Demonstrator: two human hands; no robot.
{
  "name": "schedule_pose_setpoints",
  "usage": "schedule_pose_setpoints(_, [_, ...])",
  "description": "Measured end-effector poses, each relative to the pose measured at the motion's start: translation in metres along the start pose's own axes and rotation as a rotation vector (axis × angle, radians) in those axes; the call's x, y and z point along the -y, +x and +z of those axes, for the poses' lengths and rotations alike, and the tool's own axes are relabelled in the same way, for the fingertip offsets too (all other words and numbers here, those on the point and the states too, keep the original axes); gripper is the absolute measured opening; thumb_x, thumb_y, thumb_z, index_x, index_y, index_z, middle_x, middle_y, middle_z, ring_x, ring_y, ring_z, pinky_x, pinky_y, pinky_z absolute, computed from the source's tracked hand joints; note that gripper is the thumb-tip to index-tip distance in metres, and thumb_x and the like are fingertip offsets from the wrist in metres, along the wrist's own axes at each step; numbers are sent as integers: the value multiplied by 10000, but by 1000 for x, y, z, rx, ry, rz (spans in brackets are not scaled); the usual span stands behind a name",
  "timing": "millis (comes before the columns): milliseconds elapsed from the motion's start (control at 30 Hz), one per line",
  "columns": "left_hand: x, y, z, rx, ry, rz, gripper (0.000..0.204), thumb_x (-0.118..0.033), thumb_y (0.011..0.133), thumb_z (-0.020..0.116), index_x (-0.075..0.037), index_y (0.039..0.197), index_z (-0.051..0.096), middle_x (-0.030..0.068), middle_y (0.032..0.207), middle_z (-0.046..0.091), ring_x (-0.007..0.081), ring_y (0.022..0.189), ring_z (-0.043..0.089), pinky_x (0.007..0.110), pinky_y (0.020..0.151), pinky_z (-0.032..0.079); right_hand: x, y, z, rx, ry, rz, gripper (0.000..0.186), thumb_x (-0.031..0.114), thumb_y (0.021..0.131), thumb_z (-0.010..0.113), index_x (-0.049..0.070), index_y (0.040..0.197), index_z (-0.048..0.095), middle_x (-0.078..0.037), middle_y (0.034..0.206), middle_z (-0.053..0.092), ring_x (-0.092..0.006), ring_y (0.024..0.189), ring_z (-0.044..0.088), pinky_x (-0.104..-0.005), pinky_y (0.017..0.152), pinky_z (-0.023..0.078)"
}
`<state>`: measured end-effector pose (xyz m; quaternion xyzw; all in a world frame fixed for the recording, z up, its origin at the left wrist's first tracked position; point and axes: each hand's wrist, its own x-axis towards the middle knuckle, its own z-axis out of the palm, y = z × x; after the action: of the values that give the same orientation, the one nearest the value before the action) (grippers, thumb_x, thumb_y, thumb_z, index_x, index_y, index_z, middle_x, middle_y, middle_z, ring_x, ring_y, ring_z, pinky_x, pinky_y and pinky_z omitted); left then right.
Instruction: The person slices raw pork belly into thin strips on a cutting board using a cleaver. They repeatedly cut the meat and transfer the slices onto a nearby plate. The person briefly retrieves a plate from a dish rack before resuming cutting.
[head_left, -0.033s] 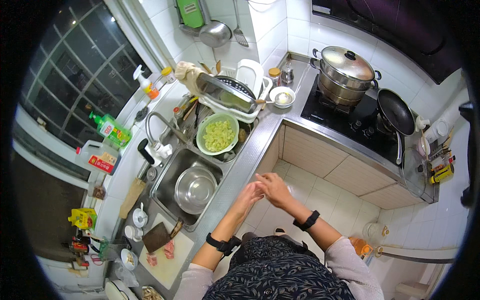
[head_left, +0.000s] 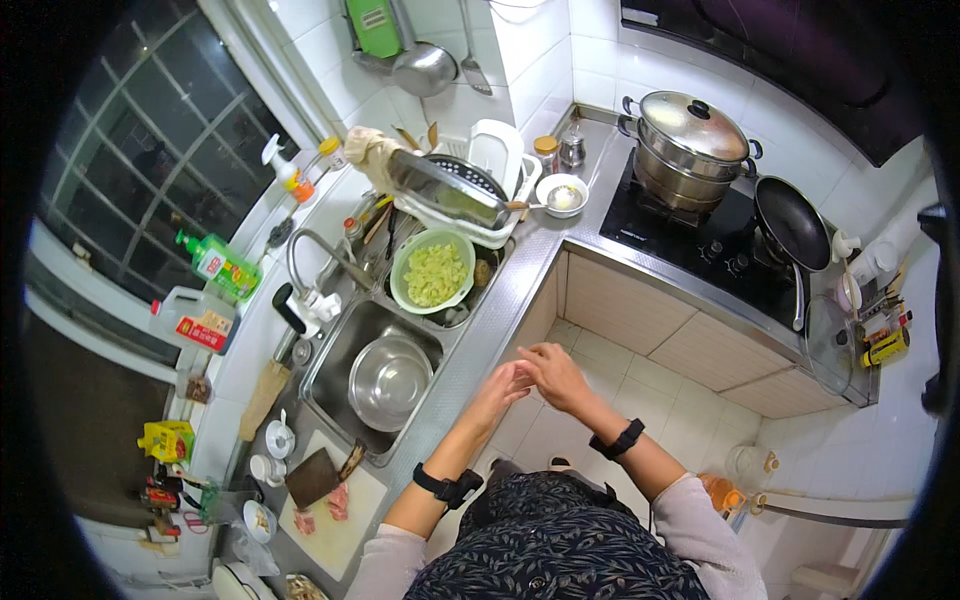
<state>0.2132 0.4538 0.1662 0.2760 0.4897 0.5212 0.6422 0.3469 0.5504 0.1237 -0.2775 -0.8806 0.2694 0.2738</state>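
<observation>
Beyond the dark leaf-patterned garment, the left hand and right hand meet, fingers loosely curved and overlapping, forearms angled inward.

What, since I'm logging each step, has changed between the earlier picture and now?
Nothing visibly; nothing was picked up or released. The left hand and right hand stay close together; the cleaver, meat and steel bowl remain in place.

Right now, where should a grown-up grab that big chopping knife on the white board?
Probably best by the handle, coming from the sink side: the handle sticks out past the board that way, while the wide blade lies on the board.
</observation>
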Motion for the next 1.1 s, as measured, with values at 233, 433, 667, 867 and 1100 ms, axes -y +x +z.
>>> schedule_pose_setpoints(233, [-71, 93, 5, 54, 862, 415, 479, -274, 923, 515, -74, 1340, 391, 104, 1230, 486, 206, 1096, 525, 325, 902, 422, -77, 49, -46, 54, 190, 267, 470, 386, 940, 430, 3, 1195, 528, -203, 1055, 538, -357, 976, 529, -398, 837, 435])
schedule_pose_setpoints(433, [-181, 166, -2, -57, 1268, 640, 482, -174, 813, 632, -53, 1251, 471, 98, 802, 559, 246, 716, 575, 359, 661, 464, -121, 131, -73, 214, 144, 297, 460, 401, 915, 479, 6, 1122, 592, -216, 1040, 535, -361, 974, 539, -396, 856, 435])
schedule_pose_setpoints(667, [-250, 249, -11, -55, 1765, 636, 440, 6, 761, 565, -49, 1194, 510, 155, 963, 558, 335, 925, 556, 415, 799, 449, -160, 234, -82, 45, 281, 255, 412, 302, 877, 575, -7, 1149, 560, -172, 1013, 511, -272, 869, 544, -355, 785, 447])
schedule_pose_setpoints(867, [-273, 307, -23, -114, 1789, 464, 466, -7, 730, 622, -56, 1184, 531, 162, 1167, 521, 343, 1050, 519, 400, 880, 445, -212, 328, -62, -90, 354, 167, 430, 153, 830, 568, -42, 1206, 493, -221, 1108, 507, -363, 1038, 508, -392, 907, 405])
schedule_pose_setpoints(1100, [-281, 364, -18, -199, 1864, 319, 525, 55, 721, 526, -52, 1235, 498, 170, 1342, 424, 369, 1146, 470, 400, 964, 406, -236, 377, -29, -237, 349, 150, 471, -30, 807, 509, 5, 1270, 431, -158, 1171, 494, -244, 1011, 537, -319, 832, 461])
